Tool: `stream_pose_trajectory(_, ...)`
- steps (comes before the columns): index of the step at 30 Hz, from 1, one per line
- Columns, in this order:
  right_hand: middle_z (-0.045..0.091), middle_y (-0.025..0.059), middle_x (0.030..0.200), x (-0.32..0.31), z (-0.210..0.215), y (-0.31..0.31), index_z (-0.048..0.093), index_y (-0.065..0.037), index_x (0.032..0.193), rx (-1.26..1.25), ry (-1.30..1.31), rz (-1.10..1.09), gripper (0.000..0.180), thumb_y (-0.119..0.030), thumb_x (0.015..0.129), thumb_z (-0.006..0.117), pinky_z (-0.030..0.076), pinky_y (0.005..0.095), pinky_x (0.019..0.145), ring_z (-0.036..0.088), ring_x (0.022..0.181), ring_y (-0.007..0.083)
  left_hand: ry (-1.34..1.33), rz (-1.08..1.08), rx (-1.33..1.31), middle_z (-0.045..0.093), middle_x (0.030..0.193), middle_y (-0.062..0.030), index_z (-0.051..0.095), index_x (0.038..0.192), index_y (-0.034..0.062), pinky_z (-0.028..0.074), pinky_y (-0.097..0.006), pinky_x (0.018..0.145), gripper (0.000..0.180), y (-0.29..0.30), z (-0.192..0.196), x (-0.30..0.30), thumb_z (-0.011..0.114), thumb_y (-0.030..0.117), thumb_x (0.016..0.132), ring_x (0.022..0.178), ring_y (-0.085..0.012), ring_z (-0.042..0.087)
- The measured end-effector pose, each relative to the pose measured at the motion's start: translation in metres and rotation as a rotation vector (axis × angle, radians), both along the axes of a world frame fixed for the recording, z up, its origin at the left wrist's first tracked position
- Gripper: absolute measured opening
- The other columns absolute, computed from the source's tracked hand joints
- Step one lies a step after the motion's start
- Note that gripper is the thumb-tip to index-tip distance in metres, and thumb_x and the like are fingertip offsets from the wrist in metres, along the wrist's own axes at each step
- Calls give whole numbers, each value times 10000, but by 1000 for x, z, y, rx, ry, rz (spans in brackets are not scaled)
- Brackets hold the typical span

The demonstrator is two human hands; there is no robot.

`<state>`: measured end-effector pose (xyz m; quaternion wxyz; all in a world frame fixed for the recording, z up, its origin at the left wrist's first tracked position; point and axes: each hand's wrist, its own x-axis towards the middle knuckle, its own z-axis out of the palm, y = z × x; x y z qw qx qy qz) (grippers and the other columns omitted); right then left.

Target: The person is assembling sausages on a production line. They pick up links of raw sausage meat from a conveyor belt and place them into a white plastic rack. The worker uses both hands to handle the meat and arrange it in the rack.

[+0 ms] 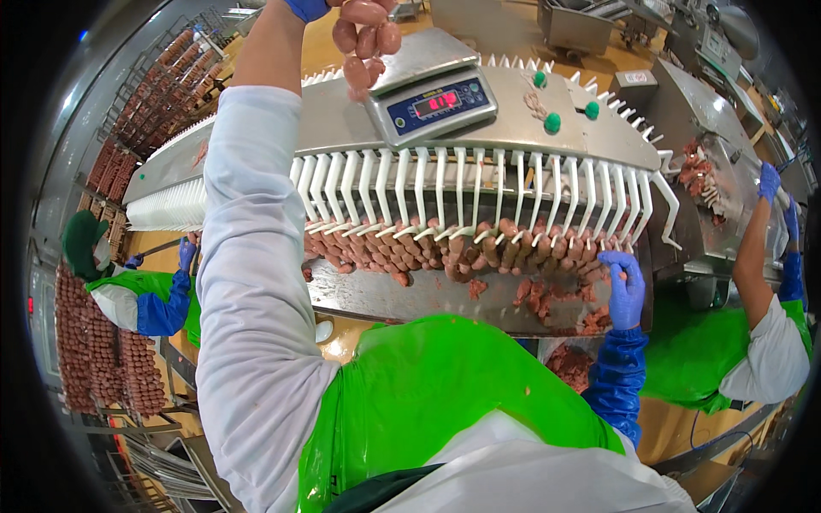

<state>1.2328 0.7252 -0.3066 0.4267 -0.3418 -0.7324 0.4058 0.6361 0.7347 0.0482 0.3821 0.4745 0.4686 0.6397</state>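
My left arm reaches far forward, and my left hand [308,7] in a blue glove is mostly cut off by the top edge. From it hangs a bunch of pink sausage links [366,41], beside a bench scale [440,111] with a lit red display. My right hand [626,289], also gloved, is at the right end of a row of linked sausages [462,252]. Its fingers are bent and apart, the fingertips beside the last links. White hooks [440,188] on a long metal conveyor carry that row.
Meat scraps [547,299] lie on the steel tray [385,291] below the hooks. Green knobs [552,123] stand on the conveyor's top. Co-workers in green aprons stand at left [145,295] and right [718,350]. Racks of sausages [103,342] line the left side.
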Motion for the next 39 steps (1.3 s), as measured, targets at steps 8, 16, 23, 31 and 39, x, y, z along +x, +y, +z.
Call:
stream_pose_trajectory(8,635,110,1090,-168,115,-41,644,-16,1068,291,119,386,195,-25,894,556,442,327,921,595,1015,195,-23,-274,157,638,813,-53,620,955,16,549,-304,650,253,-115,1,46,493,235,967,714,-150,618)
stream_pose_trajectory(16,605,109,1209,-338,129,-148,514,22,1313,233,312,508,616,-186,787,758,484,351,918,608,1042,205,-288,-331,34,636,1109,-98,568,1210,6,551,-322,693,356,-220,-90,92,502,280,992,973,-213,633)
stream_pose_trajectory(23,645,80,1050,-361,60,-206,574,1,1192,-359,-80,1055,387,-191,881,700,533,285,768,646,899,144,-440,-130,119,622,1176,-83,555,1264,19,533,-371,795,381,-291,-156,70,520,272,981,1121,-255,601)
stream_pose_trajectory(31,638,78,1116,-300,69,-237,487,-55,1389,-463,130,897,496,-162,926,627,533,325,817,646,911,187,-525,208,154,606,1240,-142,525,1293,-37,403,-426,1058,416,-371,-285,43,471,247,994,1232,-282,524)
stream_pose_trajectory(39,659,73,1027,-287,28,-241,596,-33,1253,-477,18,893,313,-107,964,499,522,324,813,635,849,131,-740,-56,-539,676,999,-103,628,1110,4,490,-361,929,300,-360,-488,66,558,245,946,998,-239,641)
